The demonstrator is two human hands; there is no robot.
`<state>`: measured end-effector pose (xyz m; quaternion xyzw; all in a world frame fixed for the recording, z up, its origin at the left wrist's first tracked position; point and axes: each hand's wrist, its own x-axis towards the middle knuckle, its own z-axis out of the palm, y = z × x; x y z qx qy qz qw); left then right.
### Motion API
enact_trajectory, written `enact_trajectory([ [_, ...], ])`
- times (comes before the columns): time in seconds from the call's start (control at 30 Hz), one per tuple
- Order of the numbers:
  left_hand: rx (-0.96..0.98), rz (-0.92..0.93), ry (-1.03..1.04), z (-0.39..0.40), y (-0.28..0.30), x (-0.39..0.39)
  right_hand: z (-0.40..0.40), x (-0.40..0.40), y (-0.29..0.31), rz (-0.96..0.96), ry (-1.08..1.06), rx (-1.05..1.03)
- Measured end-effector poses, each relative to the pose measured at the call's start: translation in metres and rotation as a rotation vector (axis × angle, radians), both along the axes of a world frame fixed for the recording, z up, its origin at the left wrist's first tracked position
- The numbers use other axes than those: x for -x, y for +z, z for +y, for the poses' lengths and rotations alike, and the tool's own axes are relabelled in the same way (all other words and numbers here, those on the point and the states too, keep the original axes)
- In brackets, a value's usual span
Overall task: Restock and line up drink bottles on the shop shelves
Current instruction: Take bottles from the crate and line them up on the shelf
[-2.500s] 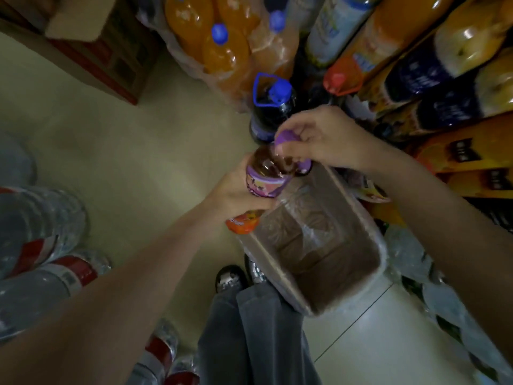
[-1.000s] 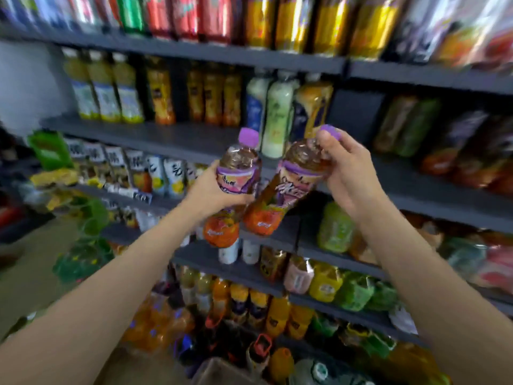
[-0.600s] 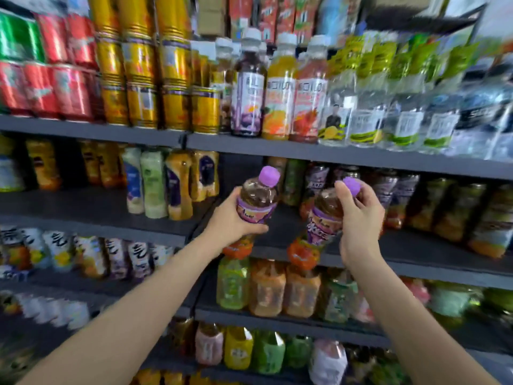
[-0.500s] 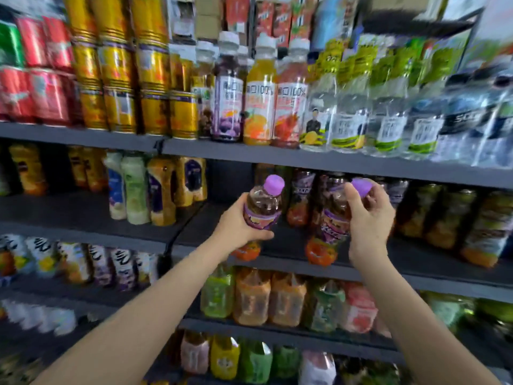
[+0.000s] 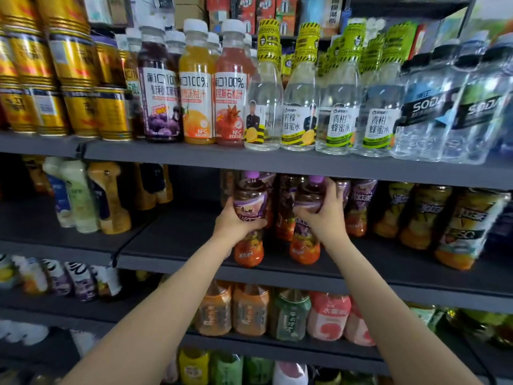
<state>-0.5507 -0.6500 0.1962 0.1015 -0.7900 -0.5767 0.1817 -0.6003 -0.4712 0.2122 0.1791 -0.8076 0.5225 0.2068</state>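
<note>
Both hands are at the middle shelf (image 5: pixel 177 240), each with a purple-capped tea bottle. The left hand (image 5: pixel 236 222) has its fingers curled round the waist of the left bottle (image 5: pixel 249 218); the right hand (image 5: pixel 323 215) wraps the shoulder of the right bottle (image 5: pixel 305 218), thumb and fingers clamped on it. Both bottles stand upright near the shelf's front edge, their orange bases on or just above the board, I cannot tell which. Matching bottles (image 5: pixel 358 207) sit close behind and to the right, toward the shelf's back.

To do this well, I would set each base flat before letting go, keep the two side by side with labels turned to the front, and bring them level with that edge. The gap under the upper shelf (image 5: pixel 277 162) looks tight, so the caps should stay low, and a knock to the row behind could topple it.
</note>
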Motion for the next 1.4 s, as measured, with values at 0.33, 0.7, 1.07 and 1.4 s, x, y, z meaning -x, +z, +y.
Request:
enact_trajectory([
  [0.33, 0.228, -0.228, -0.051, -0.004, -0.007, 0.001, 0.010, 0.010, -0.023, 0.009, -0.181, -0.217],
  [0.7, 0.406, -0.250, -0.027, 0.015, -0.011, 0.022, 0.016, 0.034, -0.028, -0.007, -0.303, -0.352],
  [1.07, 0.433, -0.264, -0.160, 0.041, -0.013, 0.034, 0.038, 0.037, -0.056, -0.179, -0.245, -0.304],
  [1.4, 0.491, -0.167, 0.011, 0.096, -0.042, 0.059, 0.044, 0.022, -0.079, -0.193, 0.007, -0.324],
])
